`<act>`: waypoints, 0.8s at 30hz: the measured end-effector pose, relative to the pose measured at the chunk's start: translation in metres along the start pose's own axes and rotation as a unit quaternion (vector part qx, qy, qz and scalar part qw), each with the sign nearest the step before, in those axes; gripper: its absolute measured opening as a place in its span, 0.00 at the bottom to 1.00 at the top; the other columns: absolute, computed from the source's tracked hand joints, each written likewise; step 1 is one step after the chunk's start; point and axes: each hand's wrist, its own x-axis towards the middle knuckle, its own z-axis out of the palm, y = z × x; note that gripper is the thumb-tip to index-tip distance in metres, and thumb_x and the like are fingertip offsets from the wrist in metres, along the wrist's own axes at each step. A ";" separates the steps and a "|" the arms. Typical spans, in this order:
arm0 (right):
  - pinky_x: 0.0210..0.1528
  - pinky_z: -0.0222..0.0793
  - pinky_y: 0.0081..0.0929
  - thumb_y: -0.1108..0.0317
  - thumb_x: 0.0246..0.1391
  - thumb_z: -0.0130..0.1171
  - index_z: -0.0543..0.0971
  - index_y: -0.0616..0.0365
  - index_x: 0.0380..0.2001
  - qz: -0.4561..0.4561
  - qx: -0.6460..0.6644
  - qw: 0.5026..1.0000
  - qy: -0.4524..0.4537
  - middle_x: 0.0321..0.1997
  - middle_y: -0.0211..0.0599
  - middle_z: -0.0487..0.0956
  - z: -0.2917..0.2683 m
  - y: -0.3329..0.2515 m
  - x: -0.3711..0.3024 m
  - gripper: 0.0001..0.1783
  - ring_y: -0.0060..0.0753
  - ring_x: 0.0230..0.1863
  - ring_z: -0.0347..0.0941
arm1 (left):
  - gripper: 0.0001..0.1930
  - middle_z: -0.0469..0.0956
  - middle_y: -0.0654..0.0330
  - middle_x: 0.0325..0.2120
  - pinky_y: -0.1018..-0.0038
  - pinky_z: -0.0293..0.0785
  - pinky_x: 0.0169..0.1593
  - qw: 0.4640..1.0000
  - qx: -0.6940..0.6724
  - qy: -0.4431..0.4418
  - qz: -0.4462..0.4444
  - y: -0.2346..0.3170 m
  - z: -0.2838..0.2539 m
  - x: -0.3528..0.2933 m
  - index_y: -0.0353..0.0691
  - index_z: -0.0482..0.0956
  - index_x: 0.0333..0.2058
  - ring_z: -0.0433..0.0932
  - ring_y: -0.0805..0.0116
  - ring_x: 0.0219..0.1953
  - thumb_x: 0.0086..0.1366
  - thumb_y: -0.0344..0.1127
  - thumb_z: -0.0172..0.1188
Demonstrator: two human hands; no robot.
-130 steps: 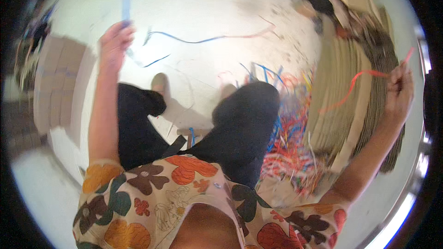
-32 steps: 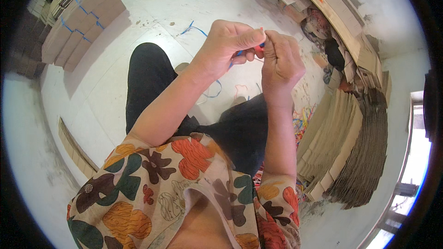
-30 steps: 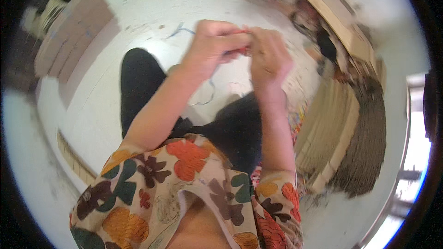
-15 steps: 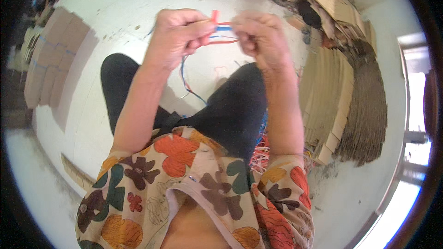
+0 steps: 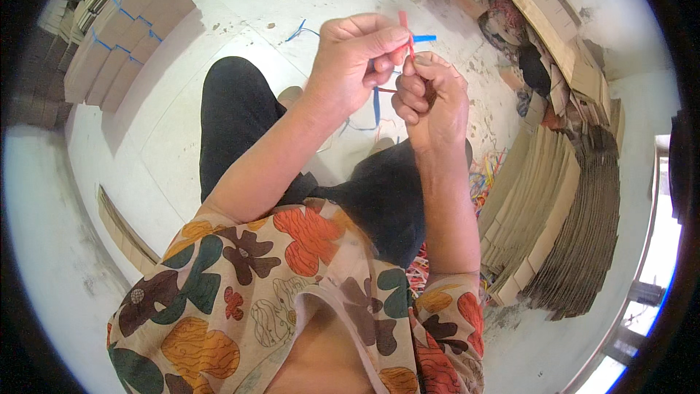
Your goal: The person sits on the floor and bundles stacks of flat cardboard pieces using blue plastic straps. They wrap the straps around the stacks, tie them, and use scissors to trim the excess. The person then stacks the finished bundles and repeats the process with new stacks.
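Note:
In front of me my left hand [image 5: 359, 57] is closed, thumb and forefinger pinching a red plastic strap [image 5: 403, 20] whose short end sticks up. Just to its right and slightly lower, my right hand [image 5: 435, 95] also pinches the red strap, which runs between the two thumbs. The flat end of a blue strap [image 5: 425, 39] juts out to the right beside the left fingertips. More blue strap [image 5: 377, 108] hangs below the hands. Whether the straps are knotted or looped is hidden by the fingers.
Stacked flat cardboard [image 5: 127, 29] tied with blue strap stands at the left. Rows of cardboard sheets [image 5: 525, 197] lean along the right. Tangled coloured straps [image 5: 490, 175] lie beside my right leg. A thin blue piece [image 5: 299, 31] lies on the pale floor, ahead of my bent black-clad knees.
Earlier the hands were apart with red and blue straps stretched between them. Now they are close together, the right hand lower, and the blue end points out freely. The whole view has shifted.

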 end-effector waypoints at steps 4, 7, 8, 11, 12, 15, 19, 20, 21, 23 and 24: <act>0.11 0.39 0.13 0.65 0.53 0.50 0.68 0.57 0.17 0.013 0.070 0.996 -0.061 0.10 0.18 0.54 0.000 0.009 0.007 0.12 0.12 0.09 0.43 | 0.06 0.69 0.63 0.15 0.89 0.52 0.14 0.998 -0.041 -0.048 -0.023 0.006 -0.003 -0.001 0.31 0.75 0.26 0.59 0.85 0.14 0.57 0.29 0.56; 0.11 0.38 0.13 0.63 0.54 0.52 0.67 0.55 0.16 0.003 0.055 0.995 -0.078 0.10 0.18 0.54 -0.001 0.010 0.011 0.15 0.12 0.09 0.43 | 0.06 0.69 0.64 0.15 0.89 0.52 0.14 0.998 -0.019 -0.058 -0.031 0.011 -0.006 0.000 0.30 0.75 0.27 0.59 0.85 0.13 0.57 0.28 0.55; 0.11 0.38 0.13 0.62 0.53 0.53 0.67 0.54 0.16 -0.005 0.040 0.996 -0.083 0.10 0.18 0.54 -0.001 0.009 0.012 0.16 0.12 0.09 0.43 | 0.06 0.69 0.64 0.15 0.89 0.51 0.13 0.998 -0.015 -0.058 -0.034 0.011 -0.006 0.000 0.30 0.75 0.27 0.60 0.85 0.13 0.57 0.28 0.55; 0.11 0.38 0.13 0.64 0.51 0.57 0.67 0.54 0.13 -0.040 -0.017 0.997 -0.064 0.09 0.18 0.57 -0.003 0.007 0.013 0.16 0.11 0.09 0.45 | 0.05 0.70 0.63 0.16 0.89 0.51 0.12 0.996 -0.016 -0.060 -0.057 0.011 -0.008 0.000 0.30 0.75 0.28 0.60 0.85 0.13 0.57 0.27 0.56; 0.11 0.38 0.13 0.65 0.50 0.58 0.68 0.55 0.13 -0.057 -0.041 0.996 -0.049 0.09 0.19 0.58 -0.005 0.004 0.013 0.17 0.11 0.10 0.46 | 0.05 0.70 0.63 0.16 0.89 0.50 0.12 0.995 -0.021 -0.065 -0.067 0.010 -0.009 0.001 0.30 0.76 0.28 0.60 0.85 0.13 0.57 0.27 0.56; 0.13 0.39 0.14 0.67 0.47 0.62 0.66 0.55 0.09 -0.112 -0.184 0.977 0.004 0.09 0.19 0.60 -0.008 -0.002 0.015 0.20 0.10 0.12 0.48 | 0.05 0.72 0.59 0.16 0.89 0.52 0.13 0.995 -0.011 -0.042 -0.085 0.012 -0.009 0.002 0.30 0.76 0.25 0.62 0.84 0.13 0.55 0.27 0.58; 0.16 0.42 0.16 0.66 0.43 0.66 0.63 0.57 0.07 -0.278 -0.424 0.860 0.062 0.10 0.17 0.56 -0.007 -0.006 0.015 0.23 0.10 0.16 0.47 | 0.08 0.72 0.58 0.17 0.89 0.51 0.12 0.997 -0.005 -0.031 -0.072 0.005 -0.008 0.002 0.29 0.76 0.27 0.60 0.84 0.12 0.56 0.30 0.55; 0.15 0.42 0.17 0.66 0.43 0.66 0.63 0.58 0.07 -0.290 -0.436 0.849 0.072 0.10 0.17 0.56 -0.007 -0.005 0.015 0.23 0.11 0.16 0.47 | 0.09 0.73 0.56 0.17 0.89 0.51 0.12 0.997 -0.007 -0.031 -0.067 0.003 -0.010 0.001 0.29 0.76 0.27 0.61 0.84 0.12 0.56 0.31 0.54; 0.15 0.42 0.17 0.66 0.43 0.66 0.64 0.58 0.07 -0.303 -0.449 0.837 0.082 0.10 0.18 0.56 -0.006 -0.005 0.014 0.23 0.11 0.16 0.47 | 0.09 0.74 0.54 0.18 0.88 0.52 0.13 0.998 -0.009 -0.031 -0.061 0.003 -0.011 0.002 0.28 0.75 0.27 0.61 0.83 0.12 0.55 0.31 0.54; 0.15 0.44 0.17 0.67 0.43 0.65 0.66 0.59 0.08 -0.321 -0.476 0.813 0.096 0.09 0.19 0.57 -0.005 -0.008 0.012 0.21 0.11 0.16 0.48 | 0.10 0.75 0.51 0.20 0.88 0.52 0.14 0.997 -0.010 -0.060 -0.053 0.003 -0.013 0.002 0.27 0.75 0.28 0.60 0.82 0.12 0.53 0.31 0.53; 0.14 0.44 0.17 0.67 0.43 0.65 0.67 0.60 0.08 -0.325 -0.490 0.803 0.100 0.09 0.19 0.58 -0.006 -0.010 0.009 0.20 0.10 0.15 0.49 | 0.10 0.76 0.49 0.20 0.88 0.53 0.14 0.996 -0.010 -0.075 -0.050 0.002 -0.014 0.002 0.27 0.75 0.28 0.60 0.82 0.12 0.52 0.31 0.53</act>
